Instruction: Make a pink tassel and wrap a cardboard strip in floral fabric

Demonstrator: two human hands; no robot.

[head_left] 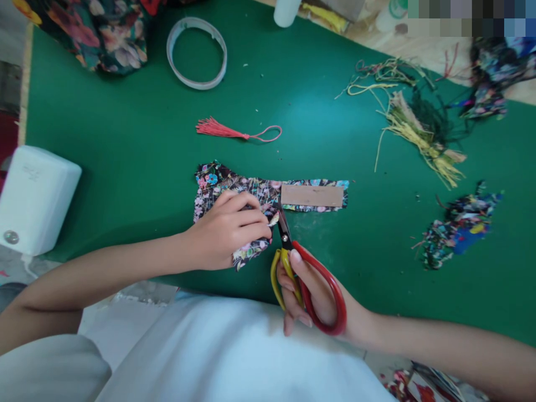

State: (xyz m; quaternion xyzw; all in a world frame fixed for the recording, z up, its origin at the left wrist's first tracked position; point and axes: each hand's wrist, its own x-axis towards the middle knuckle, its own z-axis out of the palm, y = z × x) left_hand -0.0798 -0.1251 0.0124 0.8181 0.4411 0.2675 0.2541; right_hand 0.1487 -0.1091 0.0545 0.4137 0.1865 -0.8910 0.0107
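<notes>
A dark floral fabric piece (262, 192) lies on the green table, with a narrow strip reaching to the right. A flat tan strip (312, 196), perhaps card, rests on that narrow part. My left hand (232, 226) is over the fabric's wide part, fingers curled and gripping it near a small turned-up edge. In my right hand (307, 287) are scissors (286, 237) with one red and one yellow handle. Their blades point away from me and meet the fabric just below the narrow strip; the tips are partly hidden against the cloth. Above the fabric lies a red tassel (224, 129) with a loop.
A roll of tape (168, 51) sits at the back left, near bunched floral cloth (113, 33). On the left stands a white box-shaped device (42, 195) with a cable. To the right are yellow-green tassels (419, 139), loose threads and fabric scraps (458, 226).
</notes>
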